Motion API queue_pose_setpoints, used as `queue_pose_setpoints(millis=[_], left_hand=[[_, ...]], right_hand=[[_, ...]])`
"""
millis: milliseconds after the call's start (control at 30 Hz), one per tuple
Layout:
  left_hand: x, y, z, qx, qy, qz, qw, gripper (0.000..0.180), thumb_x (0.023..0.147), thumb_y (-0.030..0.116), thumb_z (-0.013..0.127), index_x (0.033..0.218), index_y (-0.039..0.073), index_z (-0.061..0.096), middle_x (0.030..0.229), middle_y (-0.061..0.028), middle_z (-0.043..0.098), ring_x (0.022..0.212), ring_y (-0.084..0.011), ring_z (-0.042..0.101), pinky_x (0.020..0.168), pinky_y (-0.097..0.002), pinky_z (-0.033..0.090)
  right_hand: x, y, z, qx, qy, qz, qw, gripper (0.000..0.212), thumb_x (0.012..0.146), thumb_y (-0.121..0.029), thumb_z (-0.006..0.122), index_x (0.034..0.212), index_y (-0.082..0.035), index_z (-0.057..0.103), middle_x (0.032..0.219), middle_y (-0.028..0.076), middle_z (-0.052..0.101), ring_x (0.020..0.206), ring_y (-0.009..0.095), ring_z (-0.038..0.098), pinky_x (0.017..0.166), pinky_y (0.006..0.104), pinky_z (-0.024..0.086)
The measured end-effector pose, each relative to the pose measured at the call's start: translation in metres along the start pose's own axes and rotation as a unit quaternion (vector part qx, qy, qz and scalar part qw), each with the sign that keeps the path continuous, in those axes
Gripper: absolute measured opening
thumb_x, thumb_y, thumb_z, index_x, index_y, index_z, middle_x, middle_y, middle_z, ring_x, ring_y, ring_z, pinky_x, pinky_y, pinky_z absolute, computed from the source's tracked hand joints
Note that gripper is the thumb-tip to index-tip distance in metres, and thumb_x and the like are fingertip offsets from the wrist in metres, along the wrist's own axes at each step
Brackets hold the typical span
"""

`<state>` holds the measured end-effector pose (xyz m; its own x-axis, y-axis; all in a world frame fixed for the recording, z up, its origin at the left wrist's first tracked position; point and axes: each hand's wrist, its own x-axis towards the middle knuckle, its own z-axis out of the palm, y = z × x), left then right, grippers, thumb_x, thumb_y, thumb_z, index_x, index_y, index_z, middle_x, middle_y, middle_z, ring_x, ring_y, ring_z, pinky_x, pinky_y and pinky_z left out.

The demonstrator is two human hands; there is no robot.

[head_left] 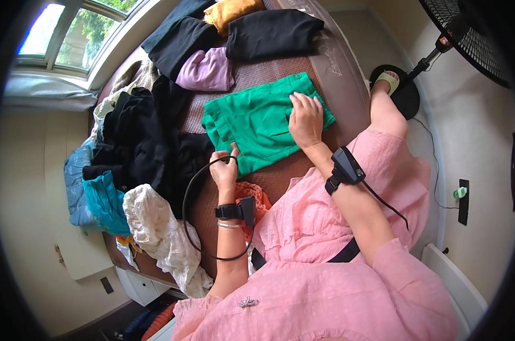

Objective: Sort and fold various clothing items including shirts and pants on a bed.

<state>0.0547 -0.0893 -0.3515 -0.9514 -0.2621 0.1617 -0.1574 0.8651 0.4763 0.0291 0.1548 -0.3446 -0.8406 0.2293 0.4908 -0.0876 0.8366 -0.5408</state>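
A green garment (257, 116), with a button and stitched seams, lies folded flat on the bed in front of me. My left hand (223, 169) is at its near left corner, fingers curled around the cloth edge and thumb raised beside it. My right hand (306, 120) rests on the right part of the garment, palm down with fingers stretched out. Both wrists carry black strapped devices, and a black cable loops from the left one past my left hand. Close to my left forearm, an orange knitted piece (253, 196) is partly hidden.
Folded black clothes (274, 34), a mustard piece (229, 12) and a lilac one (207, 69) sit at the far side. On the left is a loose heap of black (141, 128), turquoise (105, 199) and white clothes (161, 227). A standing fan (467, 34) is at right.
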Motion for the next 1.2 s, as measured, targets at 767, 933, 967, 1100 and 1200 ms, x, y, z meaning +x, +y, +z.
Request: queue_pose_setpoints(millis=[767, 933, 967, 1100, 1200], left_hand=[[0.024, -0.026, -0.012, -0.019, -0.124, -0.159, 0.979, 0.073, 0.060, 0.055, 0.076, 0.089, -0.010, 0.058, 0.088, -0.0242, 0.059, 0.084, -0.0329, 0.057, 0.078, -0.0384, 0.046], [0.017, -0.027, -0.007, 0.047, -0.039, -0.106, 0.992, 0.069, 0.061, 0.053, 0.076, 0.085, -0.010, 0.060, 0.081, -0.0210, 0.061, 0.080, -0.0293, 0.057, 0.074, -0.0367, 0.046], [0.016, -0.028, -0.005, 0.069, 0.023, -0.076, 0.995, 0.067, 0.061, 0.052, 0.077, 0.081, -0.010, 0.061, 0.072, -0.0159, 0.064, 0.067, -0.0237, 0.061, 0.067, -0.0341, 0.049], [0.024, -0.029, -0.010, 0.041, -0.047, -0.120, 0.991, 0.071, 0.060, 0.054, 0.076, 0.085, -0.010, 0.059, 0.079, -0.0194, 0.063, 0.074, -0.0271, 0.062, 0.070, -0.0355, 0.049], [0.019, -0.017, -0.011, 0.063, -0.023, -0.093, 0.993, 0.071, 0.061, 0.055, 0.075, 0.085, -0.010, 0.058, 0.081, -0.0212, 0.063, 0.076, -0.0292, 0.062, 0.072, -0.0367, 0.049]], right_hand=[[-0.055, -0.040, 0.018, -0.015, -0.302, -0.256, 0.918, 0.067, 0.084, -0.047, 0.047, 0.131, -0.001, 0.039, 0.141, 0.019, 0.029, 0.134, 0.027, 0.023, 0.110, 0.0450, 0.009], [-0.071, -0.064, 0.010, 0.073, -0.295, -0.322, 0.896, 0.069, 0.077, -0.040, 0.058, 0.130, 0.000, 0.040, 0.139, 0.021, 0.031, 0.131, 0.029, 0.027, 0.109, 0.0447, 0.016], [-0.078, -0.065, 0.010, 0.058, -0.340, -0.321, 0.882, 0.069, 0.077, -0.040, 0.059, 0.130, 0.000, 0.040, 0.139, 0.021, 0.031, 0.131, 0.029, 0.028, 0.108, 0.0448, 0.019], [-0.088, -0.067, 0.016, 0.026, -0.301, -0.333, 0.893, 0.064, 0.078, -0.036, 0.056, 0.128, 0.001, 0.041, 0.138, 0.022, 0.033, 0.129, 0.030, 0.032, 0.106, 0.0440, 0.022], [-0.094, -0.067, 0.020, 0.024, -0.272, -0.337, 0.901, 0.056, 0.080, -0.030, 0.052, 0.125, 0.003, 0.044, 0.134, 0.024, 0.038, 0.125, 0.031, 0.037, 0.105, 0.0436, 0.026]])
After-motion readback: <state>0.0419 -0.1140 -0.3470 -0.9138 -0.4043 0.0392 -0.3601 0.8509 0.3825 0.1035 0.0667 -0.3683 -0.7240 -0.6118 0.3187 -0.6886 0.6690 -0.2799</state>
